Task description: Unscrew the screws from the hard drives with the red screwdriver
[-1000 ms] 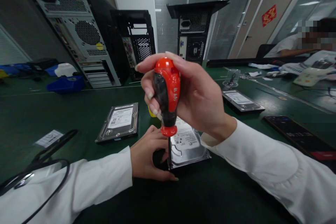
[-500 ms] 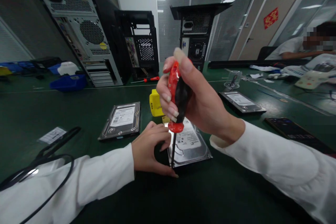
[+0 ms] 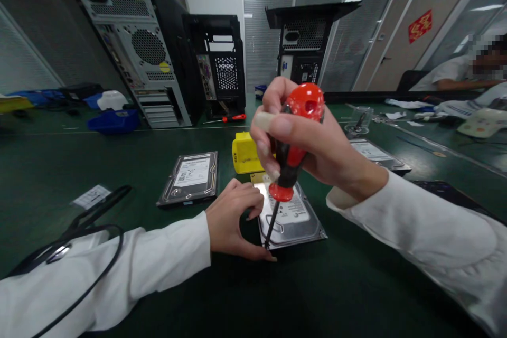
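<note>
R hand (image 3: 327, 142) fingers wrapped round driver (image 3: 307, 100), tip at near-L corner of HDD (image 3: 299, 231), flat on counter (image 3: 237, 301); L hand (image 3: 227, 217) fingers curved wide by its L edge. HDD prob. stiff, dense, slick — best held by sides.

Single head-worn view from above the hands (image 3: 237, 216), facing forward and down, close in.

Screwdriver (image 3: 298, 140) red and black; bin (image 3: 246, 154) yellow; table (image 3: 190, 296) dark green; sleeves (image 3: 170, 251) white.
</note>
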A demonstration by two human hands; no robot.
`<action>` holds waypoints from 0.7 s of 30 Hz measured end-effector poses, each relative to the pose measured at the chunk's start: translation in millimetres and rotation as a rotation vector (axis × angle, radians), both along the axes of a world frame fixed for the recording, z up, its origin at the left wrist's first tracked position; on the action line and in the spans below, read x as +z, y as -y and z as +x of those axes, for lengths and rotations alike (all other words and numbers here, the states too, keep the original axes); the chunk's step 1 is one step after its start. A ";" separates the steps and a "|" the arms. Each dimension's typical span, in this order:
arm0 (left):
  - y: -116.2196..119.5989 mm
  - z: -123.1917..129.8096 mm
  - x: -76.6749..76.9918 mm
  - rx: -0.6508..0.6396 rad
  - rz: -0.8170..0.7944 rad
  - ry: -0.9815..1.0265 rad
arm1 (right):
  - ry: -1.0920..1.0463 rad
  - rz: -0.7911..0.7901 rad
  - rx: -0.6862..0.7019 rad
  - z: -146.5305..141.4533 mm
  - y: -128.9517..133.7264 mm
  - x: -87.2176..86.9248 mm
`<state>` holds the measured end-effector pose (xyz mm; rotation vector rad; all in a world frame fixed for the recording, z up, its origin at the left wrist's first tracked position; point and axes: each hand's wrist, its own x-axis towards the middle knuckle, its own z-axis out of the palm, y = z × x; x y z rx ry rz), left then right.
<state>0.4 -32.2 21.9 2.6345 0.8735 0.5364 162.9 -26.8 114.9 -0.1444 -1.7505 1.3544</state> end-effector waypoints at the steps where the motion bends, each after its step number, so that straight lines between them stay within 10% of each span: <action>1: 0.1 -0.6 0.9 0.011 0.002 0.003 | 0.004 0.004 0.014 -2.1 0.1 0.4; 9: -7.2 -8.8 10.4 0.106 -0.072 0.060 | 0.094 -0.009 0.197 -3.2 -0.5 11.9; 21: -12.1 -10.3 0.6 0.091 -0.206 -0.022 | 0.362 0.170 0.074 18.5 -4.8 27.4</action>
